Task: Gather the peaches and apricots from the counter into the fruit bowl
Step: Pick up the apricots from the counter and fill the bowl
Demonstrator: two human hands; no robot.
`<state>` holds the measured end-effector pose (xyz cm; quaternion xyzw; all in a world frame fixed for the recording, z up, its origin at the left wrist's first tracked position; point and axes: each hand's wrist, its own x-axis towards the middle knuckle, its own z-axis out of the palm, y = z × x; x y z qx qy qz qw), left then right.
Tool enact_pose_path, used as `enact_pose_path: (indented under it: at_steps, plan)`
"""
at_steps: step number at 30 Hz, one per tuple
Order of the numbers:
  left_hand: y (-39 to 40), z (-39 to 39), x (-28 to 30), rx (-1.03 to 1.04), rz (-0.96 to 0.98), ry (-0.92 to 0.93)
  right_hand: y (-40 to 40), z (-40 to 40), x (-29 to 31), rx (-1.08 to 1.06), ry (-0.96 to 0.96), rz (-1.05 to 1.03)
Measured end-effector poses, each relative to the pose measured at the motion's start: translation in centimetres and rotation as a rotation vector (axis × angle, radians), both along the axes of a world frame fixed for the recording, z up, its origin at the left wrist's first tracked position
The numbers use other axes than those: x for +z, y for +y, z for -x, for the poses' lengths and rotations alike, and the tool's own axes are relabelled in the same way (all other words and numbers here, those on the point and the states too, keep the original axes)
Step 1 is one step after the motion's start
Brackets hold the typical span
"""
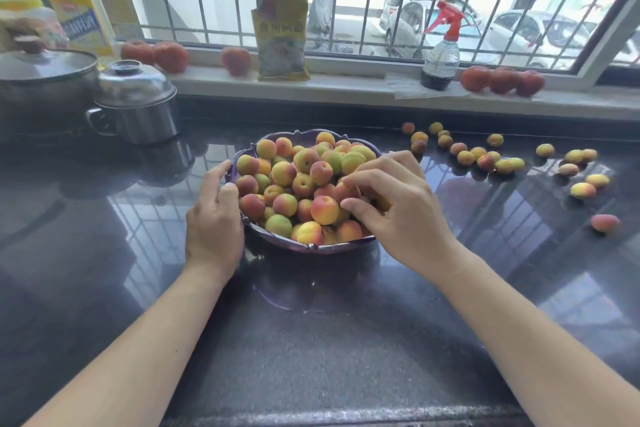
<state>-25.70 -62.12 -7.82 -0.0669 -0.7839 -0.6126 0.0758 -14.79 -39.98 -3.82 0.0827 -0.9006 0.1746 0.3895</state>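
The dark counter (311, 340) carries a purple bowl (277, 239) heaped with fruit (304, 184). The left hand (214, 218) holds the bowl's left rim, fingers curled on it. The right hand (391, 204) lies over the pile at the right side, fingers bent around small fruit there; whether it truly grips any I cannot tell. More loose fruit (485, 159) lies scattered on the counter to the right, well apart from the bowl
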Motion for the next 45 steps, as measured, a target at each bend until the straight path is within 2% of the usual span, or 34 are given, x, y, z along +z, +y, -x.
enact_pose_path:
  at_steps: [4,7,11,14,16,19,24,29,34,39,41,45]
  plan:
    - [-0.2,-0.1,-0.1,0.0,-0.003,0.0,0.1,-0.2,-0.4,0.011,-0.013,0.035]
    - [-0.1,-0.2,0.1,0.0,-0.013,-0.006,0.2,-0.4,0.0,0.017,0.062,0.196]
    - [-0.1,-0.3,0.2,-0.002,-0.014,-0.005,1.8,-0.3,-0.3,-0.188,0.135,0.52]
    - [-0.1,-0.3,0.2,-0.001,-0.035,-0.021,5.4,1.1,-1.1,-0.385,0.027,0.738]
    - [-0.1,-0.3,0.2,-0.001,-0.044,-0.026,8.4,2.8,-2.2,-0.506,-0.195,0.664]
    - [0.0,-0.2,0.0,0.003,-0.039,-0.022,12.4,5.6,-4.4,-0.613,-0.502,0.321]
    - [0.0,0.1,-0.3,0.013,-0.061,-0.019,15.9,10.1,-5.0,-0.541,-0.541,0.098]
    - [0.2,0.2,-0.2,0.032,-0.07,-0.012,16.8,12.4,-5.0,-0.625,-0.645,0.081]
    - [0.1,0.2,-0.2,0.006,-0.059,-0.018,15.9,11.2,-5.0,-0.664,-0.47,0.048]
    - [-0.1,0.3,-0.3,0.011,-0.067,-0.032,15.8,10.7,-4.4,-0.636,-0.493,0.133]
    - [-0.1,0.4,-0.3,0.009,-0.08,-0.038,15.6,10.0,-4.1,-0.585,-0.489,0.203]
    - [0.1,0.4,0.0,-0.008,-0.058,-0.038,13.4,6.7,-2.7,-0.431,-0.479,0.503]
